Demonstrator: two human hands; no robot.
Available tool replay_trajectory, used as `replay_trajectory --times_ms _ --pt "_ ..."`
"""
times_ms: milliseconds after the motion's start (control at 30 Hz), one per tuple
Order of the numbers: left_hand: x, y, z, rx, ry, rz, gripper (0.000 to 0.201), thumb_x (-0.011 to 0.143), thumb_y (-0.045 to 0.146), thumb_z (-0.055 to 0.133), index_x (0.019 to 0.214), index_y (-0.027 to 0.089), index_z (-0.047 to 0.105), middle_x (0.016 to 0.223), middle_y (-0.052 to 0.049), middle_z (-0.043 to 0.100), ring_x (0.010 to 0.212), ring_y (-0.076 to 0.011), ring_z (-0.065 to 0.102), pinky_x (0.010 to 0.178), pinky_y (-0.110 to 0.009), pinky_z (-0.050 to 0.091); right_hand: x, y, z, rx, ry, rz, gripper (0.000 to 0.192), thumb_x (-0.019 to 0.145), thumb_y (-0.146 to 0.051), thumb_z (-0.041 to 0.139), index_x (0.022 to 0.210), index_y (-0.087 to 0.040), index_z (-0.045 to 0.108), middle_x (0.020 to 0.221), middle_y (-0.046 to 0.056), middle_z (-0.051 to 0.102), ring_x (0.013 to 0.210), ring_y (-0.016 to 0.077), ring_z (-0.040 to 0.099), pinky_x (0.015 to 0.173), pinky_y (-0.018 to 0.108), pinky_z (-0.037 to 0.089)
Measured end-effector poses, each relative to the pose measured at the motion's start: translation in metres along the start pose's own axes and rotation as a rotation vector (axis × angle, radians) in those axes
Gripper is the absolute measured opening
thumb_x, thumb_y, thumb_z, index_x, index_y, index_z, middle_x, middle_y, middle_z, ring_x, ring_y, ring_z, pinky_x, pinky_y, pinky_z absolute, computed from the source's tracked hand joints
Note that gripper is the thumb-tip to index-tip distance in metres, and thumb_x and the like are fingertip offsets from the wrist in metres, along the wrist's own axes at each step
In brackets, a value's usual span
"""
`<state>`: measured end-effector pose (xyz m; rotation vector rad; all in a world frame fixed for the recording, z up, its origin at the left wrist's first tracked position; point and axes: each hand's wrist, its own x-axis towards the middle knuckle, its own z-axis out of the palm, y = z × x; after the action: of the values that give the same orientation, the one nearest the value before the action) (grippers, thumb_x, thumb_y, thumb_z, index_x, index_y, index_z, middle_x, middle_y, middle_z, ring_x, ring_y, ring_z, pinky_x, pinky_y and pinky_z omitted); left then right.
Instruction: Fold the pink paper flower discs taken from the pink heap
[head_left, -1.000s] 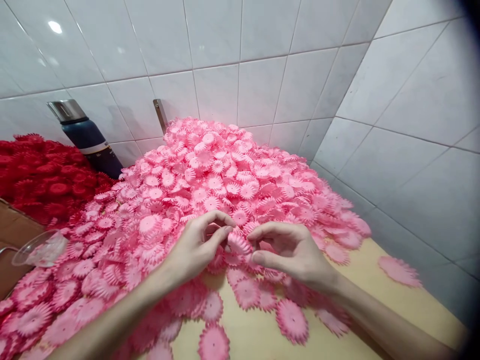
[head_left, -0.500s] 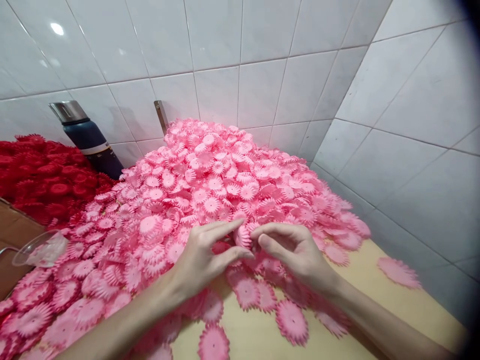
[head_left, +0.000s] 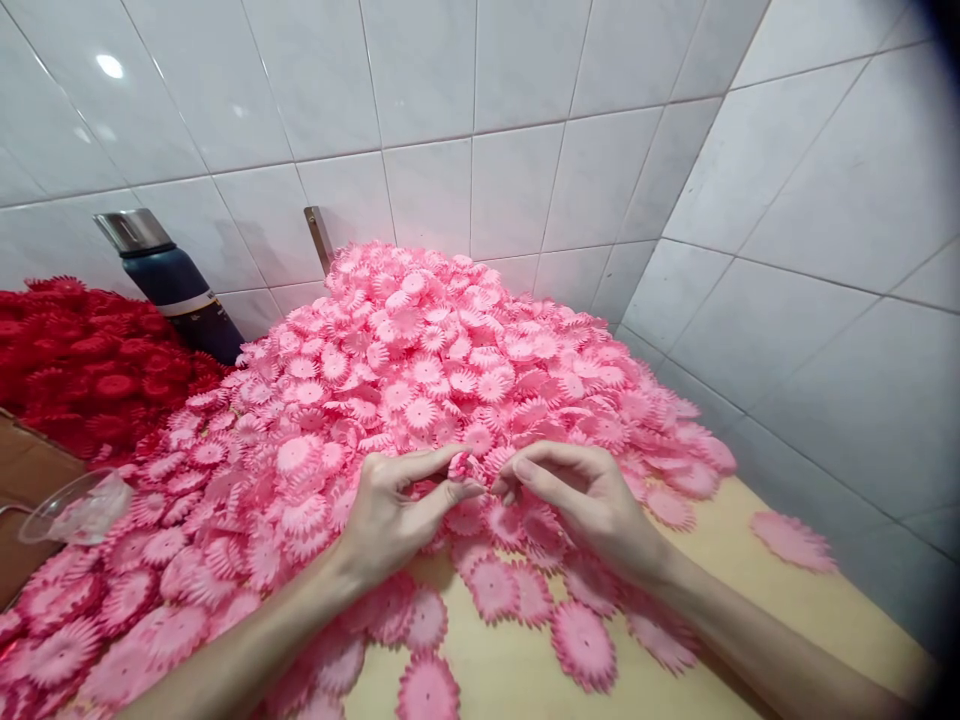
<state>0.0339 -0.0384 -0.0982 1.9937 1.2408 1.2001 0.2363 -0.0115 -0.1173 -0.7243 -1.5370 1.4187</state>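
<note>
White-tiled corner, tan table [head_left: 757, 590] w/ pink flower pile [head_left: 420, 370]; both hands [head_left: 487, 500] pinching one pink flower [head_left: 471, 468].

Bright, even light from overhead; a lamp glints as a small glare spot on the glossy wall tiles [head_left: 109, 66] at upper left. Soft shadows lie under the forearms on the bench [head_left: 750, 570]. Tile lines bow near the edges, the right corners darken to black, and focus is fairly sharp

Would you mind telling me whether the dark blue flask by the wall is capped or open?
Capped: the dark blue flask leans against the tiles with its metal cap on.
</note>
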Motion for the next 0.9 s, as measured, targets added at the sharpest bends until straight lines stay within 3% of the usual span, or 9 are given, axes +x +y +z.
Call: replay_trajectory --times_ms 100,300,400,667,900 --pt "0.0008 -0.0001 -0.0007 -0.023 -0.021 -0.01 0.022 0.084 0.021 0.066 0.104 0.017 0.076 0.081 -0.007 0.077 0.062 -0.0153 0.066 0.06 -0.027 0.054 0.0006 0.0 0.0012 -0.015 0.0 0.011 0.016 0.085 -0.032 0.067 0.084 -0.017 0.073 0.081 0.006 0.074 0.076 0.018 0.069 0.07 0.029 0.057" --pt "0.0003 0.0019 0.0013 -0.043 -0.195 -0.027 0.023 0.081 0.024 0.071 0.103 0.019 0.076 0.081 -0.003 0.077 0.065 -0.0157 0.068 0.064 -0.027 0.055 0.0021 0.0001 0.0061 0.054 -0.045 0.005 0.01 0.076 -0.025 0.076 0.083 -0.018 0.073 0.079 0.005 0.073 0.073 0.0161 0.067 0.068 0.029 0.055" --pt "-0.0007 0.0035 0.0024 -0.112 -0.238 -0.017 0.032 0.081 0.021 0.072 0.113 0.021 0.072 0.085 -0.004 0.077 0.068 -0.0163 0.07 0.066 -0.026 0.056 0.0021 0.0005 0.0075 0.09 -0.064 0.021 0.008 0.074 -0.022 0.078 0.078 -0.018 0.073 0.076 0.003 0.071 0.068 0.0144 0.064 0.064 0.027 0.053" --pt "0.0011 0.0082 0.0018 -0.368 -0.27 -0.101 0.044 0.077 0.012 0.073 0.119 0.022 0.068 0.078 -0.002 0.076 0.07 -0.0164 0.072 0.069 -0.026 0.059 0.0022 -0.0018 0.003 0.143 -0.124 0.078 0.004 0.074 -0.021 0.079 0.076 -0.02 0.076 0.076 0.002 0.073 0.068 0.0126 0.064 0.065 0.024 0.051" --pt "0.0022 0.0063 0.0005 -0.411 -0.253 -0.177 0.044 0.075 0.011 0.075 0.118 0.021 0.069 0.083 -0.003 0.077 0.071 -0.0162 0.072 0.071 -0.027 0.058 0.0024 -0.0061 0.0046 0.068 -0.168 0.066 0.01 0.082 -0.025 0.07 0.079 -0.017 0.074 0.076 0.003 0.071 0.07 0.0136 0.064 0.067 0.026 0.052"
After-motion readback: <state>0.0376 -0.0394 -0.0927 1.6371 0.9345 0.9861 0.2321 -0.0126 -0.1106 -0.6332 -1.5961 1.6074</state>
